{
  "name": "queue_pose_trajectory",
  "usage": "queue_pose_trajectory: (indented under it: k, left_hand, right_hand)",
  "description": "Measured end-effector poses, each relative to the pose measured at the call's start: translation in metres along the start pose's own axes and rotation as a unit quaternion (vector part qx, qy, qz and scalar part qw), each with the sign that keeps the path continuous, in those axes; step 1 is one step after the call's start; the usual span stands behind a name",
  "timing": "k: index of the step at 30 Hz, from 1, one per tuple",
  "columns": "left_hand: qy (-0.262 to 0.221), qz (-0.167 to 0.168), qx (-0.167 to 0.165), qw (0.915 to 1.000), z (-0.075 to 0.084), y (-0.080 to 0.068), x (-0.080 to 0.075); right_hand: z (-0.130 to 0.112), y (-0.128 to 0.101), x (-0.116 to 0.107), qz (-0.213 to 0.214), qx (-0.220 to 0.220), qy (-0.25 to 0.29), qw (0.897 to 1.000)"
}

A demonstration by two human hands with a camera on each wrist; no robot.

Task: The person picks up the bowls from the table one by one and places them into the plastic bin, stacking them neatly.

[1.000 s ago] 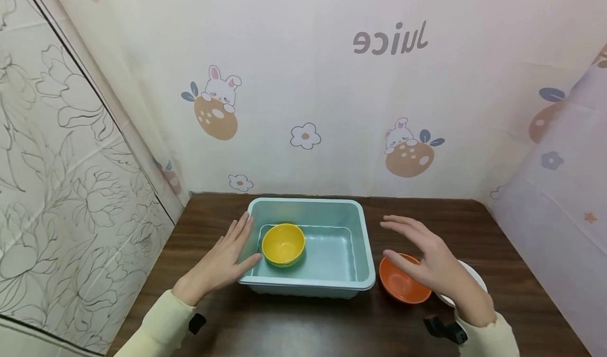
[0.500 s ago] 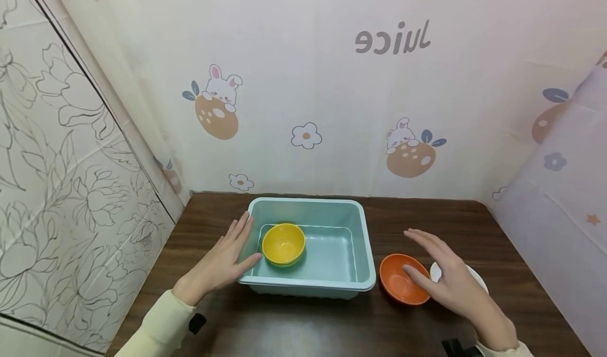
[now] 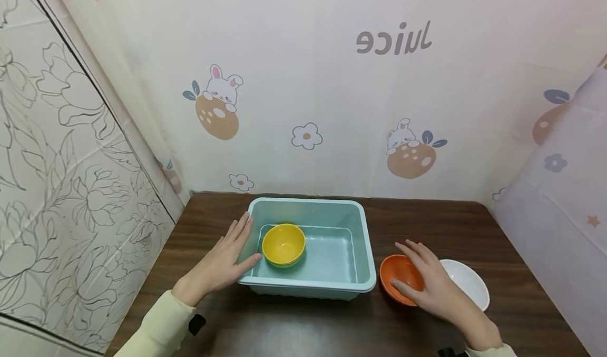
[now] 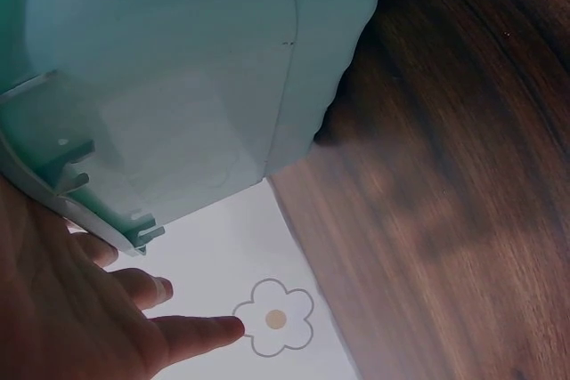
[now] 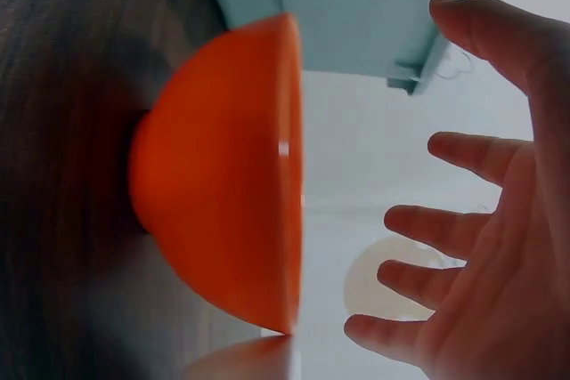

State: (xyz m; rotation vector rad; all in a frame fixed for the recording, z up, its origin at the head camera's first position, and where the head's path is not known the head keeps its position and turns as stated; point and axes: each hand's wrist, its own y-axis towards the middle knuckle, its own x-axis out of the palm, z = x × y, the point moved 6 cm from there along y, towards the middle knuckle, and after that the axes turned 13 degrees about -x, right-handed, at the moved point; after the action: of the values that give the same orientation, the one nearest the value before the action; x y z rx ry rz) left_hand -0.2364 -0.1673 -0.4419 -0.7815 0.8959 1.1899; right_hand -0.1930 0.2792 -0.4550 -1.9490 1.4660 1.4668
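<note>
A pale teal plastic basin (image 3: 327,283) stands on the table, with a yellow bowl (image 3: 283,245) inside at its left; a green edge shows beneath that bowl. My left hand (image 3: 220,264) rests on the basin's left rim, fingers straight. In the left wrist view the basin's outer wall (image 4: 178,86) rises beside the fingers. Right of the basin sits an orange bowl (image 3: 391,286). Over it hovers my right hand (image 3: 433,286), fingers spread and relaxed, holding nothing. The right wrist view shows the orange bowl (image 5: 223,175) upright on the table, apart from the fingertips (image 5: 445,144).
A white bowl (image 3: 467,283) sits right of the orange one, partly behind my right hand. The dark wooden table (image 3: 294,328) ends at a patterned cloth wall (image 3: 303,83). Another cloth (image 3: 80,188) hangs along the left side.
My right hand first drew back to the right from the orange bowl, then came left and down over it. The left hand and the basin have stayed put.
</note>
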Motion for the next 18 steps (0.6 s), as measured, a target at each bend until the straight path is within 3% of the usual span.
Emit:
queue_pose_trajectory:
  k: [7, 18]
  left_hand:
    - [-0.002, 0.000, 0.000, 1.0000, 0.000, 0.000, 0.000]
    - [-0.006, 0.006, 0.014, 0.9999, 0.001, -0.001, -0.001]
  right_hand:
    - [0.002, 0.000, 0.013, 0.015, -0.047, -0.057, 0.997]
    - [0.007, -0.005, 0.028, -0.023, -0.021, -0.061, 0.998]
